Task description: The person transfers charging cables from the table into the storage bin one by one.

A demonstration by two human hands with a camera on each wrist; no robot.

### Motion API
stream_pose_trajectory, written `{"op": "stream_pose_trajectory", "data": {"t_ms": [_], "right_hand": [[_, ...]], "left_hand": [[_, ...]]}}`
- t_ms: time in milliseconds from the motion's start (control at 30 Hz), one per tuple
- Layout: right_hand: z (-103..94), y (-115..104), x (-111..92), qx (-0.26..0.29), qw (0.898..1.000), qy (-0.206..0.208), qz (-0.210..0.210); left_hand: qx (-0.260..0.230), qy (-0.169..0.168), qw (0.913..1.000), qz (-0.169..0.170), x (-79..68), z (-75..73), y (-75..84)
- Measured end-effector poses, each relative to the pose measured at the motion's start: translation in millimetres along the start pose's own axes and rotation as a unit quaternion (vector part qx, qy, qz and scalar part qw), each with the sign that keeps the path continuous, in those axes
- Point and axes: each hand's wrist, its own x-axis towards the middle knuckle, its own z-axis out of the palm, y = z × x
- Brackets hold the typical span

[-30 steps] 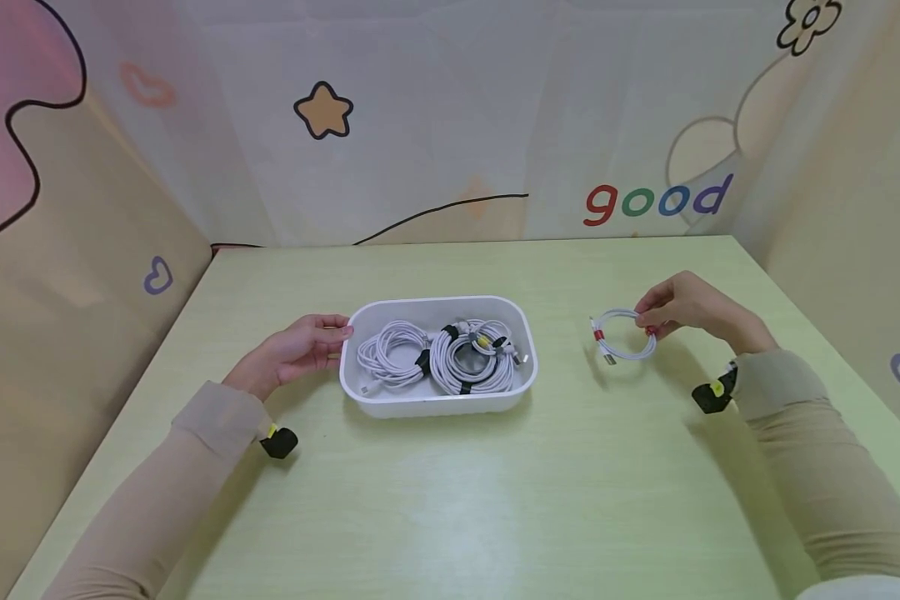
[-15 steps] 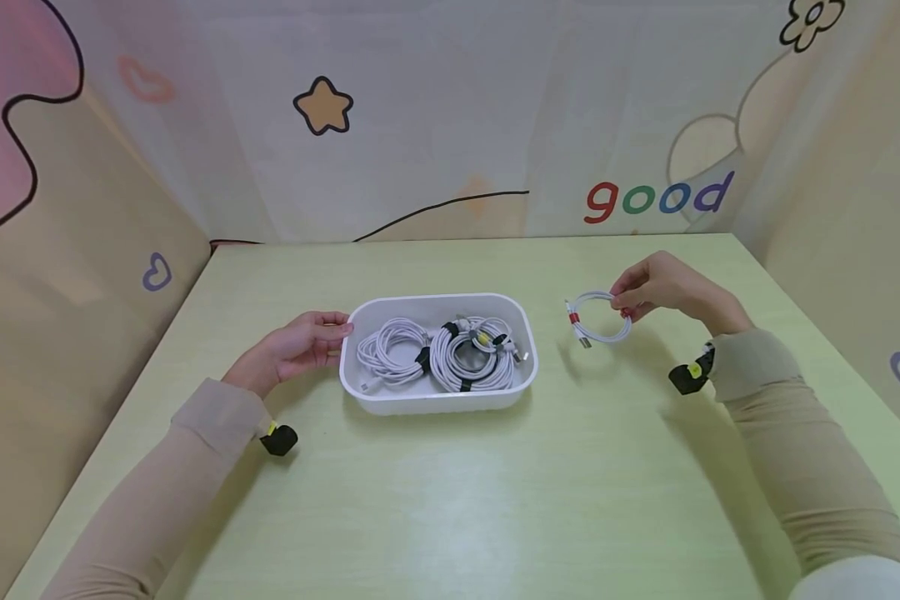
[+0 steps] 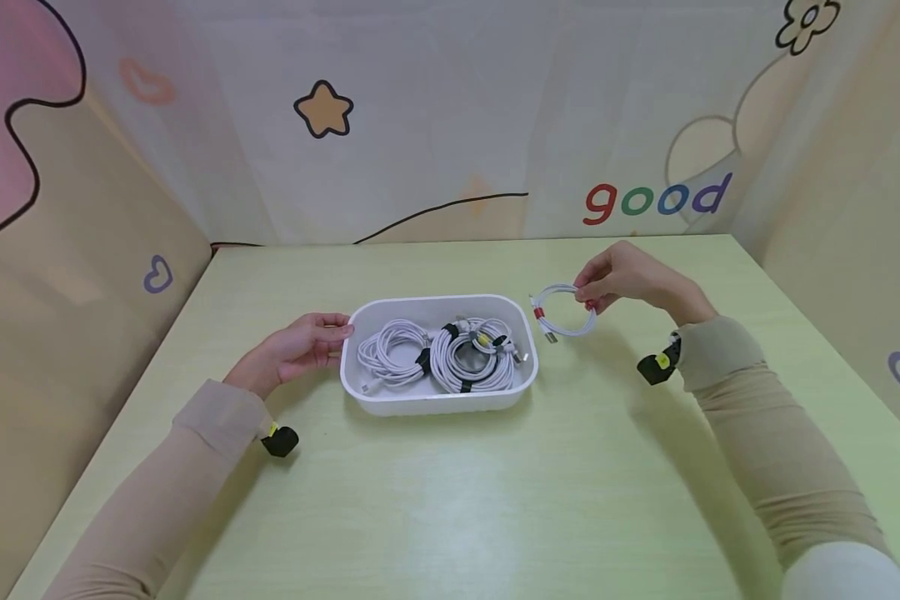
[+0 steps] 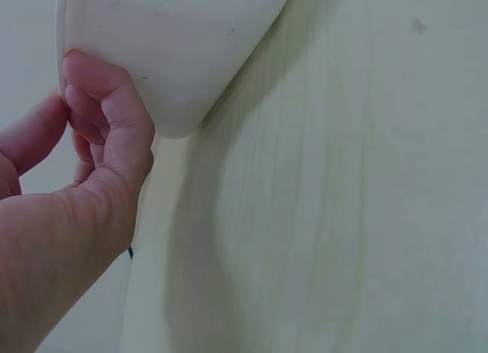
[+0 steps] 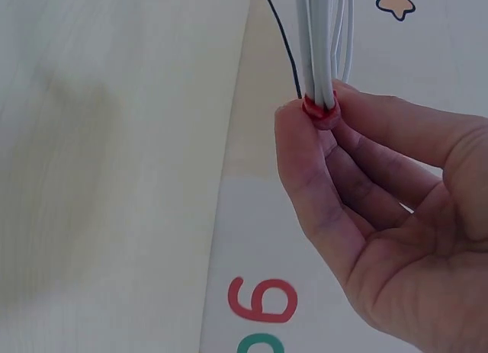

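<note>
A small white USB cable (image 3: 570,334), coiled in a ring with red ties, hangs above the table beside the box's right end. My right hand (image 3: 621,275) pinches it at one red tie (image 5: 322,111) between thumb and fingers. At the table's middle stands a white plastic box (image 3: 435,406). My left hand (image 3: 300,348) grips its left rim, thumb on one side and fingers on the other, as the left wrist view shows. Inside the box lie a coiled white cable (image 3: 381,354) at left and a thicker coil (image 3: 450,377) at right, both with black ties.
The pale wooden table (image 3: 435,500) runs back to a printed cloth wall (image 3: 435,125). Printed cloth also closes in the left and right sides. A black wrist camera (image 3: 279,440) sits under the left cuff, another wrist camera (image 3: 657,367) under the right.
My right hand has carried the small coiled cable leftward, and slightly up in the head view, from the table's right side to near the box. The left hand and the box have stayed in place.
</note>
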Motion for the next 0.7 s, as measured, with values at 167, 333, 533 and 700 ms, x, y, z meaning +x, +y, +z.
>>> {"op": "stream_pose_trajectory", "data": {"t_ms": [167,333,533,700], "right_hand": [[6.5,-11.3,7.0,0.001,1.000,-0.001,-0.002],[15.2,-24.0,14.0,-0.001,1.000,-0.009,-0.011],[26.1,-40.5,21.3,-0.002,0.999,-0.018,-0.026],[36.1,-53.1,25.8,0.010,0.999,-0.037,-0.035]], "left_hand": [[0.000,-0.002,1.0000,0.001,-0.2,0.1,0.5],[0.002,-0.001,1.0000,-0.001,0.1,-0.2,0.3],[0.004,-0.002,1.0000,-0.003,-0.3,-0.5,0.7],[0.008,-0.003,1.0000,-0.001,-0.2,-1.0,1.0]]}}
